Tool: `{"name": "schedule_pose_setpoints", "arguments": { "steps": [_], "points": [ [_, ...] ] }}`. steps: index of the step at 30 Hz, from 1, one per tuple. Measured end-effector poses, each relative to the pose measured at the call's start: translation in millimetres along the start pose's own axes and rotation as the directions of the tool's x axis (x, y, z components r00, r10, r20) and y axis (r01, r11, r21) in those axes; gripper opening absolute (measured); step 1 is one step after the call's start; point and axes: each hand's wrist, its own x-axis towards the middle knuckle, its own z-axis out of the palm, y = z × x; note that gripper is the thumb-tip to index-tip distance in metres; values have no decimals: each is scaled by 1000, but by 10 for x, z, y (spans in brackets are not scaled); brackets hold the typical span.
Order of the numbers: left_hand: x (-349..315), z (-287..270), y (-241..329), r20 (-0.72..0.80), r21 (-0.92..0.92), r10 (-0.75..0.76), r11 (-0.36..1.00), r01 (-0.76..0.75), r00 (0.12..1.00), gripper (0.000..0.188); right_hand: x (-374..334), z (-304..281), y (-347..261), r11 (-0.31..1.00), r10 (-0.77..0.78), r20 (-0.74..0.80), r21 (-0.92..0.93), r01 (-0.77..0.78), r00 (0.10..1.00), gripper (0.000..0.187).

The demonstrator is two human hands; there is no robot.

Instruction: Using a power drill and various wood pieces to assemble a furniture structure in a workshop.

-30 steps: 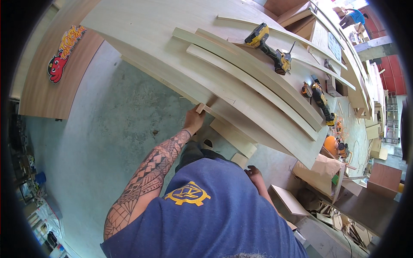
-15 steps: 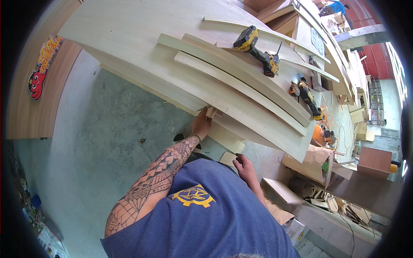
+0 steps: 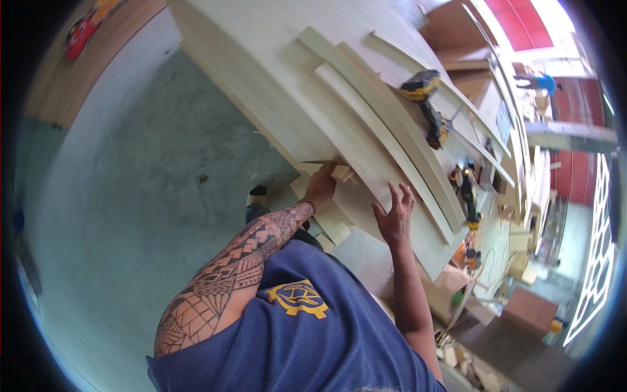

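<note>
My left hand is at the near edge of a large pale wooden panel, its fingers closed on a small wooden block that rests against the panel's edge. Fine thin lines or slivers show beside the block, too small to make out. Raised over the panel to the right, my right hand has its fingers spread and holds nothing. Beyond it, long wooden strips lie side by side across the panel.
A yellow-and-black cordless drill lies past the strips, with a second power tool nearer the panel's right end. Boards and a brown box stand at right. Scrap wood lies at lower right. A person in blue is far off.
My right hand has risen from beside my body to above the panel, its fingers opening out. My left hand stays with the block at the edge. The whole view has turned.
</note>
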Motion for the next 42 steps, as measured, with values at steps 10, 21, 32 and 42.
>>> {"name": "schedule_pose_setpoints", "arguments": {
  "steps": [10,21,32,42],
  "points": [
    [-54,17,30,-71,-31,5,999,-8,997,42,126,396,386,971,-119,-39,-215,108,992,97],
    [8,11,52,-23,162,-96,982,99,995,41,174,336,374,984,-129,16,-123,130,992,104],
    [118,454,-60,-207,149,98,987,-68,973,26,135,323,360,982,-123,31,-138,127,992,98],
    [52,542,105,-230,98,76,994,-54,970,14,157,355,354,963,-185,-38,-209,173,982,96]
  ]
}}
